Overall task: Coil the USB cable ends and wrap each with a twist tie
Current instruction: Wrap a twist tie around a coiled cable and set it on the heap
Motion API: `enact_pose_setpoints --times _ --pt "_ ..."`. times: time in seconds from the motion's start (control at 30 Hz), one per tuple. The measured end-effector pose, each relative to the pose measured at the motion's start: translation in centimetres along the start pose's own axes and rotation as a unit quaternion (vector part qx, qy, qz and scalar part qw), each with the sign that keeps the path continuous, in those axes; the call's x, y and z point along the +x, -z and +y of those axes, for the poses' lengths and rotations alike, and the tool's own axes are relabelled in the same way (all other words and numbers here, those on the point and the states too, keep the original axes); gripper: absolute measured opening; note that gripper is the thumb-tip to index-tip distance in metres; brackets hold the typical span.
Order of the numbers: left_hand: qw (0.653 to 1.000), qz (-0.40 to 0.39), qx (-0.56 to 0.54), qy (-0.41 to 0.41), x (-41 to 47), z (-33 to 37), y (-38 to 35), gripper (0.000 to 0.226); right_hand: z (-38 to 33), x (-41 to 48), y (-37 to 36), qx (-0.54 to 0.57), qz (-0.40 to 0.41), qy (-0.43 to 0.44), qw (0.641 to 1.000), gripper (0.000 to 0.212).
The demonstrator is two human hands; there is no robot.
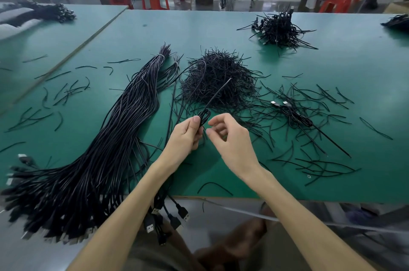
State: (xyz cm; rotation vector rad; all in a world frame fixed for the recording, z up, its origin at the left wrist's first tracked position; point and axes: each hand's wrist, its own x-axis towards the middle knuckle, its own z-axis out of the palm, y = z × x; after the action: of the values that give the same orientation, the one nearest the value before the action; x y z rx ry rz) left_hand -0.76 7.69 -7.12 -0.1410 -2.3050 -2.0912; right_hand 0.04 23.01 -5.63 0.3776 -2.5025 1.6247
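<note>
A small coil of black USB cable sits pinched in my left hand, just above the green table. My right hand hovers beside it, fingers curled; whether it grips anything I cannot tell. A heap of twist ties lies beyond.

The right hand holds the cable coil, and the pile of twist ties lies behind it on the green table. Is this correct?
No. The head view shows the left hand pinching the cable coil, not the right hand. The pile of twist ties lies behind it on the green table.
</note>
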Motion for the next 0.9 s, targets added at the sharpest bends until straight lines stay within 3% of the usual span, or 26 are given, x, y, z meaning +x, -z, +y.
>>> enact_pose_setpoints --times 0.13,0.3,0.5,0.63,0.77,0.9 --pt "1.0 -0.009 -0.008 0.0 -0.2 0.2 0.0 0.041 -0.6 0.5 0.7 0.134 -0.05 -0.087 0.986 0.019" --pt "0.999 -0.036 -0.016 0.009 -0.3 0.2 0.0 0.038 -0.7 1.2 1.1 0.111 -0.054 -0.058 0.991 0.041" --pt "0.997 -0.058 -0.041 0.024 -0.7 0.3 0.2 0.04 -0.5 2.1 1.4 0.16 -0.131 -0.055 0.977 0.034" --pt "0.996 -0.071 -0.05 0.025 -0.7 0.4 0.2 0.04 -0.9 2.0 1.7 0.139 -0.149 -0.039 0.978 0.05" --pt "0.996 -0.07 -0.057 0.028 -0.7 0.2 0.2 0.042 -0.6 2.0 1.8 0.097 -0.163 -0.04 0.981 0.037" --pt "0.993 -0.078 -0.079 0.03 -0.8 0.1 0.4 0.034 0.0 1.7 1.8 0.066 -0.151 -0.034 0.986 0.039"
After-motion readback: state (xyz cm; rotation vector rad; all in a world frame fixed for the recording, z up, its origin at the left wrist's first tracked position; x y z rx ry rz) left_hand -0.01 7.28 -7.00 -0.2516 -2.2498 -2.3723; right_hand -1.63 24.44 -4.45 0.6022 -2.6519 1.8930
